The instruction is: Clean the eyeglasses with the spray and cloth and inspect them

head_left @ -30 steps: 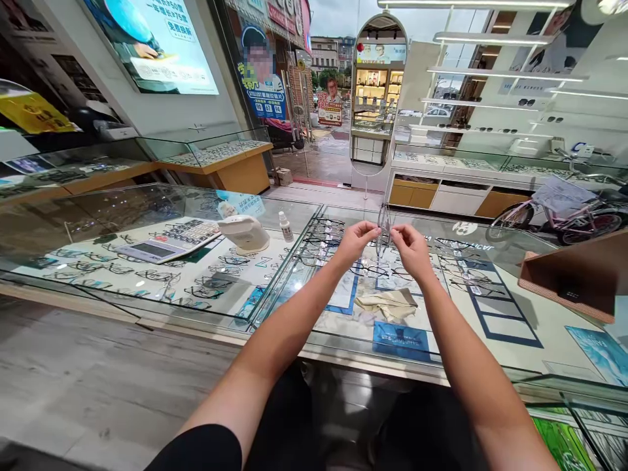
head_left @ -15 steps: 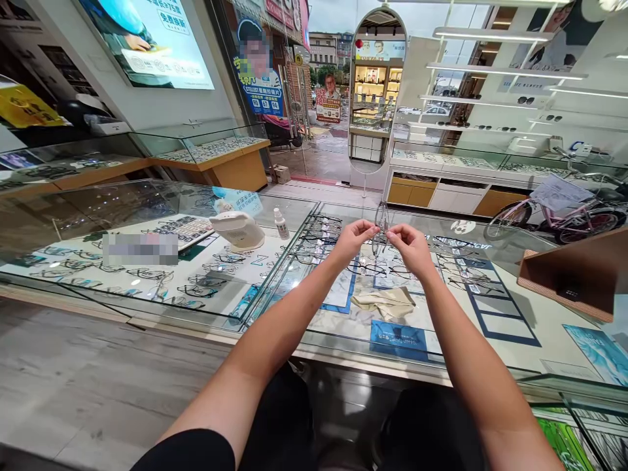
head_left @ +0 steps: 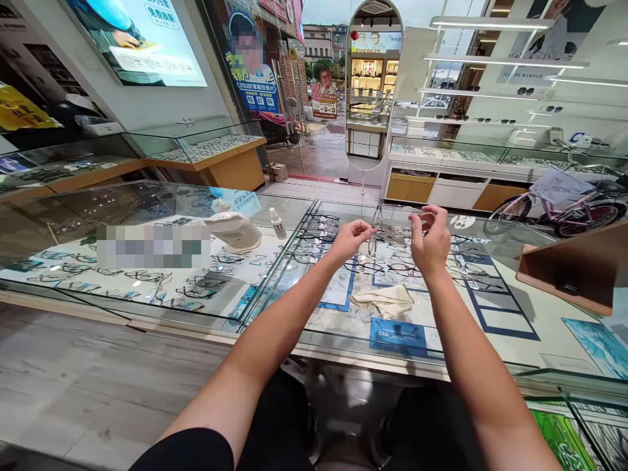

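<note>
Between the thumb and fingers of my left hand is a pair of eyeglasses, held on edge above the glass display case. To its right, my right hand is raised, thumb and fingers apart, with nothing visible in it. A crumpled cream cloth lies on the counter below both hands, with a blue packet nearer to me. Rows of eyeglass frames sit around and beneath my hands.
A small white spray bottle and a white rounded device stand on the counter to the left. At the right is a brown wooden stand. An oval mirror and a pink bicycle are beyond the counter.
My right hand has let go of the eyeglasses and moved right, its fingers now apart. My left hand still grips them in about the same place.
</note>
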`<state>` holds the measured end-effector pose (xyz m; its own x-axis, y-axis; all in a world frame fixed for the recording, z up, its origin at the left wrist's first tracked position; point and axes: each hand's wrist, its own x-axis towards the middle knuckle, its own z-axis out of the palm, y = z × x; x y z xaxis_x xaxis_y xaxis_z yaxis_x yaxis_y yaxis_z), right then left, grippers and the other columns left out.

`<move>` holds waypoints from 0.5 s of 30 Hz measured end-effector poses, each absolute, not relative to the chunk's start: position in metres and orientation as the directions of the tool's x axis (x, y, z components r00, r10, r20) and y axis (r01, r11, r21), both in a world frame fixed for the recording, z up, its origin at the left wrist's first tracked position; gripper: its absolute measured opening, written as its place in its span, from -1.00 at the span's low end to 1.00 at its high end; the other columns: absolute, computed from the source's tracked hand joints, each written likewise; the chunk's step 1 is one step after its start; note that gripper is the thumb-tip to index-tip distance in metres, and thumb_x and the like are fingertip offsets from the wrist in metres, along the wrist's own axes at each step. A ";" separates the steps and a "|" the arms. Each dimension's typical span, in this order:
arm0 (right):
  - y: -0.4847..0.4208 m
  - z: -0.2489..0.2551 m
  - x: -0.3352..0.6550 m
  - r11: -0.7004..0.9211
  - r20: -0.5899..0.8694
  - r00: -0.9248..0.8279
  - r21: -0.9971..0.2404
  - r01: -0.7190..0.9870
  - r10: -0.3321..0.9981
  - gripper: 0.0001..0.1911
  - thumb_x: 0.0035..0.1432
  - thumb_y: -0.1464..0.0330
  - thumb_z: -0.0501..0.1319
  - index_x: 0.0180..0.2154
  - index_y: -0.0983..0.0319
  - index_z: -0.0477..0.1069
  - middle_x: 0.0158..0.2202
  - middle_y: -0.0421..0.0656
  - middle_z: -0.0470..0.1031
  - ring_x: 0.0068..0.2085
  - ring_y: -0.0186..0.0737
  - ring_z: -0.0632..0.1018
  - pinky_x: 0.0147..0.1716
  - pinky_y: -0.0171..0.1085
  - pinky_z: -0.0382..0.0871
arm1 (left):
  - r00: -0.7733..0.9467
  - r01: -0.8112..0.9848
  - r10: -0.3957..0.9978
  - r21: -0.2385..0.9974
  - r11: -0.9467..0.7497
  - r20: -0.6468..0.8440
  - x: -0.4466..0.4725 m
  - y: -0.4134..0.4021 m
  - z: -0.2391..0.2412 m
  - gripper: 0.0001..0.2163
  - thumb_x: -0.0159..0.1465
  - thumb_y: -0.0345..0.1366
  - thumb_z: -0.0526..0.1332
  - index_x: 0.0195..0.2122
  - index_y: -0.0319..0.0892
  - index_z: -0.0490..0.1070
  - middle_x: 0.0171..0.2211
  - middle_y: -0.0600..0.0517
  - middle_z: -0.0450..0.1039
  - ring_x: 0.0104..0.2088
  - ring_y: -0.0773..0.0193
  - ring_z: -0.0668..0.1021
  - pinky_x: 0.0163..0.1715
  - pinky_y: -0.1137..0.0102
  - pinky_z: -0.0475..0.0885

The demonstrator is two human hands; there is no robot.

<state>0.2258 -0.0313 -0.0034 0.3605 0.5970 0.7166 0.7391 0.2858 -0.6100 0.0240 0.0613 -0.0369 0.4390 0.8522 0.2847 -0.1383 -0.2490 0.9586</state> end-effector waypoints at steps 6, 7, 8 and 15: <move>-0.031 -0.011 0.206 0.306 0.618 0.183 -0.598 0.741 0.764 -0.68 0.37 0.02 0.22 -0.22 0.13 0.46 -0.35 -0.15 0.61 -0.43 -0.18 0.50 -0.31 -0.19 0.28 | 0.437 -0.204 0.857 0.958 -0.203 0.274 0.031 0.051 -0.034 -0.52 0.06 0.11 0.55 -0.34 -0.21 0.50 -0.33 0.03 0.54 -0.26 0.31 0.51 -0.10 0.34 0.38; -0.030 -0.013 0.204 0.314 0.592 0.166 -0.621 0.718 0.789 -0.68 0.37 0.02 0.22 -0.25 0.13 0.46 -0.40 -0.18 0.57 -0.45 -0.20 0.47 -0.34 -0.20 0.25 | 0.447 -0.201 0.851 0.958 -0.205 0.276 0.032 0.050 -0.033 -0.52 0.06 0.10 0.56 -0.34 -0.21 0.50 -0.36 0.05 0.52 -0.29 0.33 0.49 -0.12 0.35 0.37; -0.029 -0.015 0.204 0.318 0.568 0.160 -0.647 0.693 0.807 -0.68 0.37 0.04 0.21 -0.28 0.13 0.45 -0.44 -0.20 0.54 -0.46 -0.21 0.44 -0.36 -0.21 0.23 | 0.456 -0.202 0.846 0.958 -0.204 0.276 0.032 0.049 -0.034 -0.52 0.05 0.09 0.56 -0.35 -0.21 0.50 -0.37 0.06 0.51 -0.31 0.34 0.48 -0.14 0.35 0.37; -0.018 -0.022 0.211 0.230 0.433 0.288 -0.811 0.538 0.854 -0.74 0.25 0.14 0.26 -0.41 0.14 0.40 -0.57 -0.27 0.43 -0.50 -0.25 0.39 -0.39 -0.23 0.20 | 0.346 -0.282 0.906 0.948 -0.149 0.245 0.028 0.062 -0.039 -0.49 -0.04 0.12 0.60 -0.33 -0.20 0.57 -0.25 -0.05 0.65 -0.16 0.22 0.59 -0.02 0.31 0.42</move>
<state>0.2112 -0.0182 -0.0222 0.2878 0.8540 0.4334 0.5375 0.2305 -0.8111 0.0279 0.0623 -0.0393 0.3463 0.9055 0.2453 -0.2823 -0.1488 0.9477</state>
